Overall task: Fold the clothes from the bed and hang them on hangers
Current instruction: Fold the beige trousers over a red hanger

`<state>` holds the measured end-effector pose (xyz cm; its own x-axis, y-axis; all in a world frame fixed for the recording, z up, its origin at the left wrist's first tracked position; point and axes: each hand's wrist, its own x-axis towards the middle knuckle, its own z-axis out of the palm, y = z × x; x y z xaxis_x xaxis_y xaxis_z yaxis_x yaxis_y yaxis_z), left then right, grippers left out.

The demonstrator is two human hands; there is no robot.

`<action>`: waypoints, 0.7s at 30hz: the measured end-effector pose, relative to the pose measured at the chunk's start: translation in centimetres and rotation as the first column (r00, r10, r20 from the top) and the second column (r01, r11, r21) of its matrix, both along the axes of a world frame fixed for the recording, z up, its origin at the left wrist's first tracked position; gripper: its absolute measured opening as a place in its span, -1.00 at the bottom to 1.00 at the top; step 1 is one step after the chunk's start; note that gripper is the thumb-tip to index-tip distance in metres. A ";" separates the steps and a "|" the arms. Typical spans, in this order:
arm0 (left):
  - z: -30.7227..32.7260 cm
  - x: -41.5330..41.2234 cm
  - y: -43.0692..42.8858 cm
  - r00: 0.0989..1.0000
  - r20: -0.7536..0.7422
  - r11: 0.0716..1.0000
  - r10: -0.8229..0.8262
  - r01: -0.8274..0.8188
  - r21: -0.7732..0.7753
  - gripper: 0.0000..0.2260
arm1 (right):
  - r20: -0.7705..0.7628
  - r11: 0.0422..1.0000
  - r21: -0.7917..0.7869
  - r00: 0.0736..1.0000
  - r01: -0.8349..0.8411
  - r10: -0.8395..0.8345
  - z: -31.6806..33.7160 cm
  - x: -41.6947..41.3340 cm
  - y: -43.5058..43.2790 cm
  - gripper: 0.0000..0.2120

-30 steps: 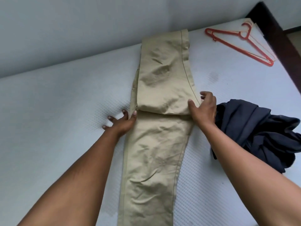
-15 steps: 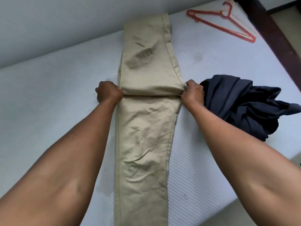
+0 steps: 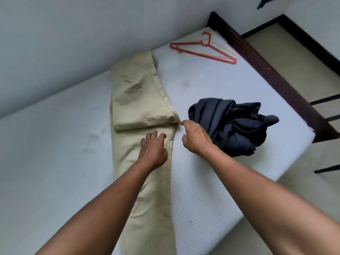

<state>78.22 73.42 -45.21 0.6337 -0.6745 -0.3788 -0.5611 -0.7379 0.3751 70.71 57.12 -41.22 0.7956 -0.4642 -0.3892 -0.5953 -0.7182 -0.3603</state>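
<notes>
Beige trousers (image 3: 139, 96) lie lengthwise on the white mattress (image 3: 55, 148), their far part folded back over the near part. My left hand (image 3: 153, 150) rests flat on the lower layer just below the fold, fingers spread. My right hand (image 3: 196, 137) hovers beside the fold's right corner with loosely curled fingers, holding nothing. A crumpled dark navy garment (image 3: 233, 124) sits just right of that hand. Red hangers (image 3: 204, 49) lie at the mattress's far corner.
A pale wall (image 3: 73, 34) runs along the bed's far side. A dark wooden bed frame (image 3: 276, 74) borders the right end, with beige floor (image 3: 303, 67) beyond it. Dark bars (image 3: 325, 101) stand at the right edge.
Both hands have let go of the fold's corners. The left hand has moved onto the lower trouser layer; the right has drawn slightly back. The view has swung right.
</notes>
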 end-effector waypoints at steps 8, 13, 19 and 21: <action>11.4 2.7 -9.4 0.981 -0.021 0.979 -0.192 0.193 0.063 -0.52 | -0.027 0.981 -0.172 0.996 -0.090 0.087 8.9 -1.8 -7.2 -0.66; 10.8 7.2 -18.9 0.976 -0.123 0.983 -0.180 0.184 0.024 -0.38 | 0.048 0.989 -0.145 0.999 -0.016 0.024 7.2 0.9 -16.6 -0.69; 1.1 11.5 -29.1 0.962 -0.273 0.974 -0.018 0.078 0.211 -0.39 | 0.058 0.989 0.008 0.987 0.147 -0.147 1.5 3.9 -29.4 -0.62; -1.9 11.6 -30.4 0.918 -0.388 0.968 0.083 0.018 0.250 -0.40 | 0.043 0.985 0.034 0.984 0.172 -0.173 -0.2 5.4 -33.4 -0.58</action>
<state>89.86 42.99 -47.12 0.4196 -0.5107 -0.7504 -0.3798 -0.8496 0.3659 76.10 23.68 -41.40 0.7217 -0.5846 -0.3706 -0.6919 -0.5945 -0.4096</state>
